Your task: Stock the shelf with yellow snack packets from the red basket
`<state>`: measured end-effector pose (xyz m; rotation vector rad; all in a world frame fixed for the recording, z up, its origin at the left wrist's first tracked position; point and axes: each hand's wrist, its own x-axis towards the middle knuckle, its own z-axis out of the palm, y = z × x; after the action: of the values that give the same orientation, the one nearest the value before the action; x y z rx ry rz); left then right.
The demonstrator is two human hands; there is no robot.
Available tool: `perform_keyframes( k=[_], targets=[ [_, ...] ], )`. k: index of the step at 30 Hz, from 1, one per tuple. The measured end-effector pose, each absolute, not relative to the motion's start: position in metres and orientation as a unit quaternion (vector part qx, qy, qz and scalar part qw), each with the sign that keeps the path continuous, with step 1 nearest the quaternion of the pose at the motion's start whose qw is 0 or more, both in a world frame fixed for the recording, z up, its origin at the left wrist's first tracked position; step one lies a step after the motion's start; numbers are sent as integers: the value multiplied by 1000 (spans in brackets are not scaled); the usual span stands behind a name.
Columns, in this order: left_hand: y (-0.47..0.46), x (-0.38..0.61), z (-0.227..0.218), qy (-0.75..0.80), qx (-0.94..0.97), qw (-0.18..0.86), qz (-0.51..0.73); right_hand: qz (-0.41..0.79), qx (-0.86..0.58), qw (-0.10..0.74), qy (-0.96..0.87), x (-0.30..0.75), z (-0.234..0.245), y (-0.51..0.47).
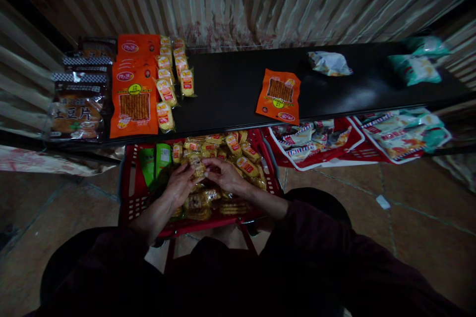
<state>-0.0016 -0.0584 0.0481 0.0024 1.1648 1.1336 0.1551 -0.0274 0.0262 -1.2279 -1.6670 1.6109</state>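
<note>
Head view: both bare hands work over the red basket [132, 195], fingers drawn narrow on a clear snack packet [197, 166]. Taking that packet as the centre of the dial, the left hand [178, 183] grips from 8 o'clock and the right hand [225, 176] meets it from between 3 and 4. How hard either presses cannot be told. More yellow packets [247, 167] lie at 3 o'clock in the basket, and green pouches [162, 158] stand at 9. On the black shelf [230, 89], a double row of packets [165, 116] sits at 11 o'clock, and a lone orange pouch [280, 94] at 2. To handle it well, I'd pinch lightly at the ends, since the contents look brittle, turn the packet with the fingertips, and keep the wrists above the loose pile.
</note>
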Motion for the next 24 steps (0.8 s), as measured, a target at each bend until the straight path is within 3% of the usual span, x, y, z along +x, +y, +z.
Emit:
perform_keyframes(
  k=[15,24],
  targets=[
    [-61,1,44,548,63,666,502,403,-427,219,-779,157,41,-31],
    [-60,2,53,585,40,653,479,450,-425,196,-760,155,46,-32]
  ],
)
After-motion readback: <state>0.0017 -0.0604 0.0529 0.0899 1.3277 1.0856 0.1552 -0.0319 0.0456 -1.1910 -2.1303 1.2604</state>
